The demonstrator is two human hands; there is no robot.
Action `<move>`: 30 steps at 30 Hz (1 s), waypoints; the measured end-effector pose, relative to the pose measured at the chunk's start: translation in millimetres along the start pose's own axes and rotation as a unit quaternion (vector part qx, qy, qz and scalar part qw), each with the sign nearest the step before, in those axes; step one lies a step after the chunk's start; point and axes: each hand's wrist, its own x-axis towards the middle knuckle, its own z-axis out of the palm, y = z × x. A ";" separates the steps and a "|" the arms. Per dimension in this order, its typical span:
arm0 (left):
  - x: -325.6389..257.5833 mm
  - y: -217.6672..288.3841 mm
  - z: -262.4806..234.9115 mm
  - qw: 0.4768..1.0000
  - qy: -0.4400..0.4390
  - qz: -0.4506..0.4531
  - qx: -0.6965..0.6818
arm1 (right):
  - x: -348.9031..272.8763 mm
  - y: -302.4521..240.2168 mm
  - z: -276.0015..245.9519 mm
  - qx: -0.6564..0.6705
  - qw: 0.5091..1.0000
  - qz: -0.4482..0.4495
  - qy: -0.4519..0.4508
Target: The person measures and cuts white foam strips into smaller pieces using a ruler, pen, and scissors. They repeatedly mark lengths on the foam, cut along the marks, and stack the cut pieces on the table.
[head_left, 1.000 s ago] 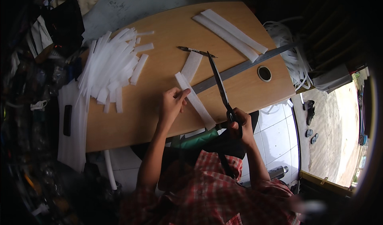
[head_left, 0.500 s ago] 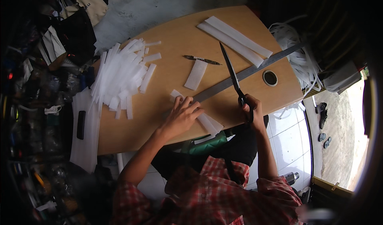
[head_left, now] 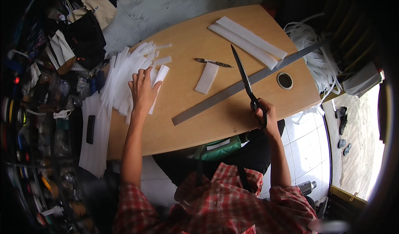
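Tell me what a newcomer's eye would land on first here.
Probably the big fanned pile of white foam-like strips on the left part of the wood-toned table, with the left hand over its right side. Next come the long black scissors held in the right hand, blades pointing toward the far side, above the grey metal ruler that runs diagonally across the tabletop.
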 end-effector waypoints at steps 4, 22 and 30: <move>0.5 59.9 30.8 0.960 -0.115 -0.001 -0.257 | 1.7 7.6 -2.6 -0.042 0.999 -0.004 0.001; -22.4 99.4 7.0 0.681 -0.142 -0.278 -0.662 | -78.3 5.1 57.9 -0.177 0.974 0.056 -0.132; -36.8 110.4 0.9 0.702 -0.155 -0.255 -0.646 | -71.9 -2.7 74.7 -0.174 0.974 0.018 -0.143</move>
